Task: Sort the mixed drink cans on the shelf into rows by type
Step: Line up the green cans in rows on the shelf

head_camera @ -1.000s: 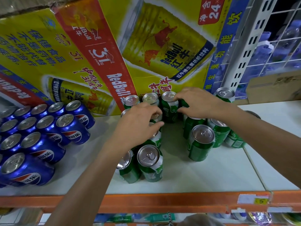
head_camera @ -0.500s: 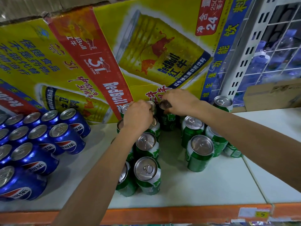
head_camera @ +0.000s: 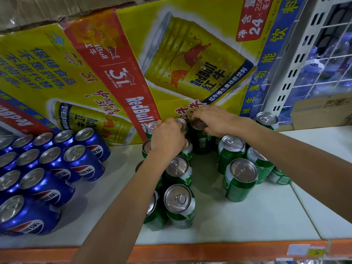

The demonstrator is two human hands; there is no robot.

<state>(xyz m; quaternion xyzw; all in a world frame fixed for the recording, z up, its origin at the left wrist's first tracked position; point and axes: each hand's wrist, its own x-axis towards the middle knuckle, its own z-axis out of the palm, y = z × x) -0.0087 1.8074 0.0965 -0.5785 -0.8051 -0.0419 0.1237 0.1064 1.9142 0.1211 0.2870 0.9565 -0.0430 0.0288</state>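
Note:
Several green cans stand on the white shelf (head_camera: 257, 216) in two rough columns; the front one of the left column (head_camera: 180, 205) is nearest me, and another green can (head_camera: 240, 180) fronts the right group. My left hand (head_camera: 167, 138) is curled over the tops of green cans at the back of the left column. My right hand (head_camera: 213, 119) grips the top of a dark green can (head_camera: 200, 143) at the back, against the carton. Several blue cola cans (head_camera: 80, 162) stand in rows at the left.
A large yellow Red Bull carton (head_camera: 133, 63) forms the back wall behind the cans. A white perforated upright (head_camera: 304, 54) and wire mesh close the right side, with a brown box (head_camera: 322, 109) behind. The shelf's orange front edge (head_camera: 209, 250) carries a price tag (head_camera: 304, 250).
Both hands have reached further back along the shelf to the rearmost green cans by the carton. The camera has moved closer and tilted up a little.

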